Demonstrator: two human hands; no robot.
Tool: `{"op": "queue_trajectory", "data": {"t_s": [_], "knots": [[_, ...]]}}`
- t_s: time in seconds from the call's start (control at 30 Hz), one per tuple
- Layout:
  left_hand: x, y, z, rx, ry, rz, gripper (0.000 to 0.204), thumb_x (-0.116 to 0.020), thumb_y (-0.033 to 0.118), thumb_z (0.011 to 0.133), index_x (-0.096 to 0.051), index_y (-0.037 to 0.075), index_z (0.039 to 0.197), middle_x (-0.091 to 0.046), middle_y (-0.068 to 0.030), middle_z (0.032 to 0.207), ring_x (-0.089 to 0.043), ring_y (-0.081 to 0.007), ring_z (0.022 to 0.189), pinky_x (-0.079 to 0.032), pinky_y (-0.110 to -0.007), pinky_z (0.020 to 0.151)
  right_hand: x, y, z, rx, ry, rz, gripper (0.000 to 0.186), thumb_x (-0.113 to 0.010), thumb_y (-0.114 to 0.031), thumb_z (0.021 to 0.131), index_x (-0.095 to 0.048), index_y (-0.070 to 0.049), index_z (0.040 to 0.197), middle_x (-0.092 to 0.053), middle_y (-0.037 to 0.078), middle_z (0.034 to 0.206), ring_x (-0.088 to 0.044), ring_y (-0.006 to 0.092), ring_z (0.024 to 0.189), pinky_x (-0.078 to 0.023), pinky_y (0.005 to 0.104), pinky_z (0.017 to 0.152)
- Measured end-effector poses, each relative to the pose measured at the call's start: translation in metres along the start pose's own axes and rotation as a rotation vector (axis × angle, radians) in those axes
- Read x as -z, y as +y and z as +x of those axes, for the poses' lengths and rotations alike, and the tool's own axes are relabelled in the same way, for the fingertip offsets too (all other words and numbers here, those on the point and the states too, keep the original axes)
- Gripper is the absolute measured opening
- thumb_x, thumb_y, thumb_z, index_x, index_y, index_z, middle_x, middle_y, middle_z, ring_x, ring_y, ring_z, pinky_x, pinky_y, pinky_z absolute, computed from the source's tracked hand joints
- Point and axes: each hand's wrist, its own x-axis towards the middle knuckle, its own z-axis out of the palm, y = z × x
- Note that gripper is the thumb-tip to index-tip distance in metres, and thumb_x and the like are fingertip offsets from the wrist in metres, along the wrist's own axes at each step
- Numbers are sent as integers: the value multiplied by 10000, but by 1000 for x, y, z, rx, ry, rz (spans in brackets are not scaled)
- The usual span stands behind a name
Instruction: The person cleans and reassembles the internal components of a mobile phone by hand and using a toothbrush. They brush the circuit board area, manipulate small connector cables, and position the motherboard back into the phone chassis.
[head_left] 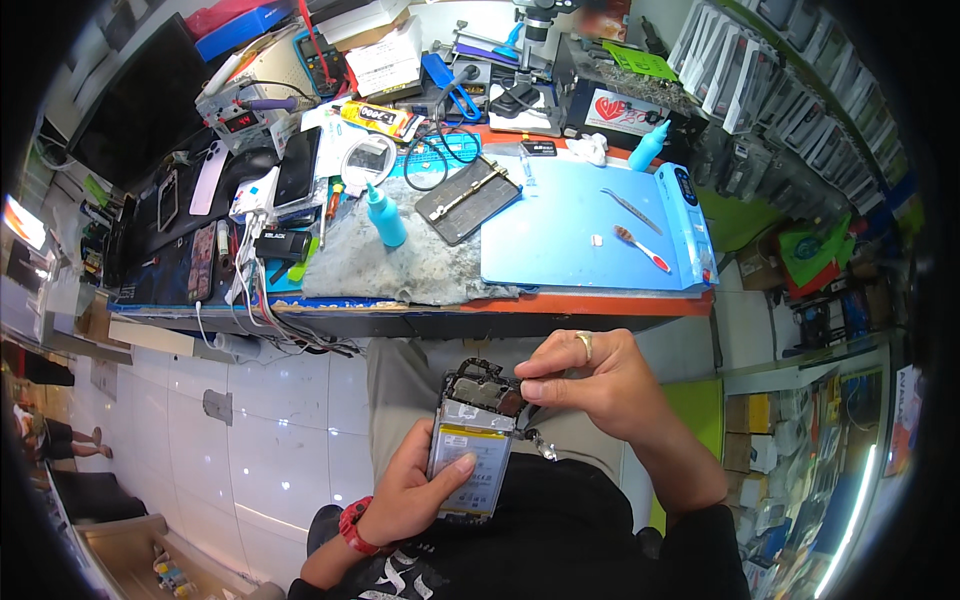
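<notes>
Above my lap, my left hand is closed round an opened smartphone, its thumb lying across the silver battery. The phone's inside faces up, with dark and metallic parts showing at its top end. My right hand is at the phone's upper right corner, thumb and forefinger pinched together. Whatever is between those fingertips is hidden or too small to name. A small shiny dangling piece shows just right of the phone, below my right hand.
Ahead, the workbench bears a blue mat with tweezers and a toothbrush. Left of it lie a dark phone-repair holder, a blue bottle, cables and several phones. Another blue bottle stands behind the mat. Shelves flank me on the right.
</notes>
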Motion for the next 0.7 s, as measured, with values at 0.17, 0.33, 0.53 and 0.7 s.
{"op": "queue_trajectory", "data": {"t_s": [0.17,0.33,0.53,0.7], "knots": [[0,1,0,10,6,20,353,-616,90,1021,-454,0,1321,-613,-107,1245,-594,-135,1153,-486,-331,1004,0,11,4,-25,-1,33,183,-808,-62,857,-787,11,1023,-724,68,926,-663,135,880,-527,269,792],[-1,1,2,-36,4,30,359,-602,119,1041,-441,-19,1330,-595,-112,1268,-581,-126,1170,-488,-322,1004,-7,15,-5,308,48,-223,200,-852,-30,785,-792,-53,975,-713,52,891,-642,154,797,-497,294,704],[0,0,1,-35,-3,13,361,-600,114,1041,-436,-11,1337,-594,-114,1277,-581,-129,1178,-487,-324,1007,-12,2,-17,544,76,-516,214,-856,-30,776,-799,-115,964,-689,30,844,-594,178,720,-424,334,659],[1,0,2,-30,-25,20,361,-597,100,1040,-434,-8,1344,-595,-112,1282,-574,-127,1192,-481,-323,1014,-5,14,-11,614,46,-510,258,-836,7,727,-798,-124,946,-687,20,858,-601,167,746,-459,357,751]]}}
